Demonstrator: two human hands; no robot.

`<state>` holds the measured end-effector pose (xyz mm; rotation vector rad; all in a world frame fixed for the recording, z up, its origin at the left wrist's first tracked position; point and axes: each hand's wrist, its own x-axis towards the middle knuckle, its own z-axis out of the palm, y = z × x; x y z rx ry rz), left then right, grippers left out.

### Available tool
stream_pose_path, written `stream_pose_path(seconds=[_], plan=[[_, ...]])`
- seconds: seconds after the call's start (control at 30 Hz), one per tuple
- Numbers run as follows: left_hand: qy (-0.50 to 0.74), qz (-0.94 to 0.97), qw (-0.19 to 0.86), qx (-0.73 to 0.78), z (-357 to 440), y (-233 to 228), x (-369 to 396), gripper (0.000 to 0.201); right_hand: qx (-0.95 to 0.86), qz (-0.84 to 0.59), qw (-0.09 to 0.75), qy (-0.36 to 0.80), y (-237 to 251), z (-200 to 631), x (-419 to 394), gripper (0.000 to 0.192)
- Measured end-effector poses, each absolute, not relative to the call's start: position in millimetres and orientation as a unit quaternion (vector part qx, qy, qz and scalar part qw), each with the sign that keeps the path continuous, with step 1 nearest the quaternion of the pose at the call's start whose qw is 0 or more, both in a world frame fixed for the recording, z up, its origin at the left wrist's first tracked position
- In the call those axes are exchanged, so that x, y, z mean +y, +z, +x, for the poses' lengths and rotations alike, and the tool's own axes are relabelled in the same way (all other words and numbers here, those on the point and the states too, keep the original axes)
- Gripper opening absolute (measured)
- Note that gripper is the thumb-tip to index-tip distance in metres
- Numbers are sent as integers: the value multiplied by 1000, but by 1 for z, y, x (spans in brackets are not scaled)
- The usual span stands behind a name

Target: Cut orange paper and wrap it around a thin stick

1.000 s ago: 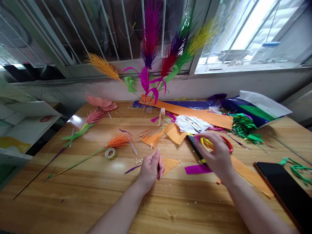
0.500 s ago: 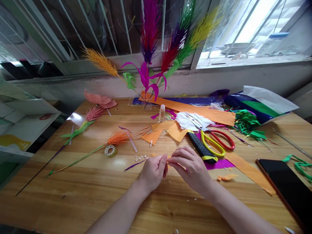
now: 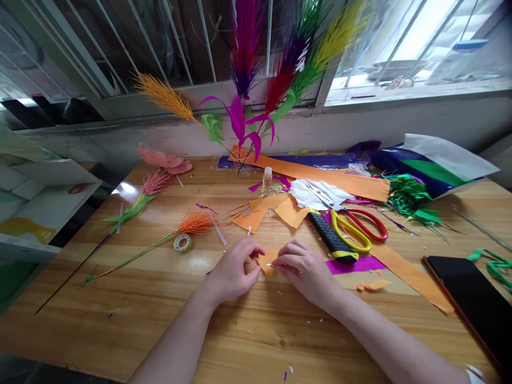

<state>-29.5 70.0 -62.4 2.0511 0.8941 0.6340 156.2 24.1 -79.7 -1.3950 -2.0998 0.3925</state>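
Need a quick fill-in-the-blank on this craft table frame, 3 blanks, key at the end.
1. Both hands, left hand and right hand, pinch a small piece of ____ paper.
2. The scissors have one red handle and one ____ handle.
3. The roll of tape lies just below the ____ paper flower.
Missing words: orange; yellow; orange

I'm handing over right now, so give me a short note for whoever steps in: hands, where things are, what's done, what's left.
Left hand and right hand: both pinch one small orange paper piece just above the table.
Nearby: cutter and scissors lie right of the hands, tape roll to the left.
Done: several paper flowers, including an orange flower lying on the table.
Left: the orange piece looks unshaped; no stem on it yet.
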Motion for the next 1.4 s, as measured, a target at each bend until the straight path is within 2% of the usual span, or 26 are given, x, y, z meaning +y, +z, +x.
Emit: stream_pose_path(seconds=[0.2, 0.43, 0.63, 1.1, 1.4], plan=[[201, 853, 371, 308, -26, -63, 65, 33, -806, -503, 258, 176, -83, 156, 24, 17], [203, 851, 363, 322, -25, -67, 64, 27, -804, -512, 250, 170, -82, 156, 25, 13], [265, 830, 359, 336, -26, -67, 68, 28, -800, -509, 275, 161, -82, 162, 27, 15], [246, 835, 363, 332, -24, -73, 68, 27, -799, -517, 278, 132, -86, 155, 30, 14], [249, 836, 365, 325, -23, -75, 69, 14, -804, -516, 262, 138, -85, 155, 30, 14]])
